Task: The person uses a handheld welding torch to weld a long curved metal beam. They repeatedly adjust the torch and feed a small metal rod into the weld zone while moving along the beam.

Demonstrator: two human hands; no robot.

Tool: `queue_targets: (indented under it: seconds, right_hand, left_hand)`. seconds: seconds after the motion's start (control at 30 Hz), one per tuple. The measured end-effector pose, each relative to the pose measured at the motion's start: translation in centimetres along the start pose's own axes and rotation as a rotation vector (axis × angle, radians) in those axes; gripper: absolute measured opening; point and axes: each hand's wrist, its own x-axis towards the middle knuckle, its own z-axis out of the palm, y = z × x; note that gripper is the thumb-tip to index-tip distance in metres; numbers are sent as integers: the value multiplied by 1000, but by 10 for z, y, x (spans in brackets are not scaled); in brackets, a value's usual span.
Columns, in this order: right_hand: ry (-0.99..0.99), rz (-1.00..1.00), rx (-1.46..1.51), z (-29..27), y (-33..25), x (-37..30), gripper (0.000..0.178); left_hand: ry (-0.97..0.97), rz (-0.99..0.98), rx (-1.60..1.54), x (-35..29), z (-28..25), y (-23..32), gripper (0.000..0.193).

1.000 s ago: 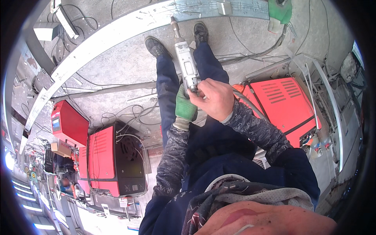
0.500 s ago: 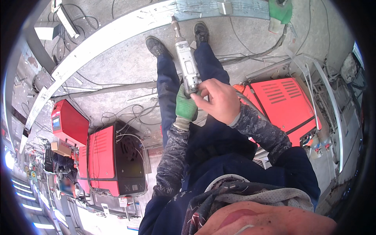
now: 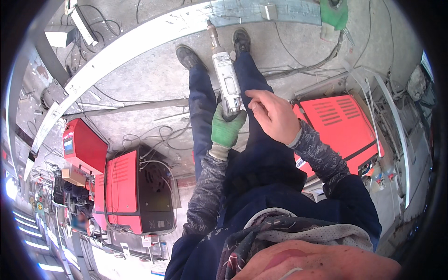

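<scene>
My left hand, in a green work glove, grips the rear of a silver handheld welding gun. The gun points away from me between my legs, its narrow copper-brown nozzle lying over the near edge of a long metal bar. To the right of the gun's rear is my bare right hand, apart from the tool. Its index finger stretches out to the left while the other fingers bend in, and I see nothing in it. My glove hides the handle of the gun.
The long flat metal bar crosses the floor beyond my feet, with a small metal block on it. Another green glove lies by its right end. Red machines stand at both sides. Cables trail over the concrete.
My right hand has come off the rear of the gun and moved right, its index finger now extended. The gun and my left hand have shifted slightly right and nearer to me.
</scene>
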Motion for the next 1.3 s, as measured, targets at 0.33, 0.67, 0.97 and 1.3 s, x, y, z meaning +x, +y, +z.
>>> queue_targets:
  seconds: [0.33, 0.67, 0.97, 1.3]
  right_hand:
    - [90, 20, 92, -9, 1, 2, 28]
    - [112, 8, 143, -12, 0, 1, 28]
    - [111, 17, 153, -19, 10, -1, 29]
    - [103, -5, 161, -21, 23, -1, 29]
  left_hand:
    - [26, 283, 69, 21, 23, 68, 35]
    - [55, 486, 161, 62, 36, 143, 38]
    - [66, 592, 94, 86, 47, 190, 33]
    - [81, 703, 145, 113, 34, 197, 31]
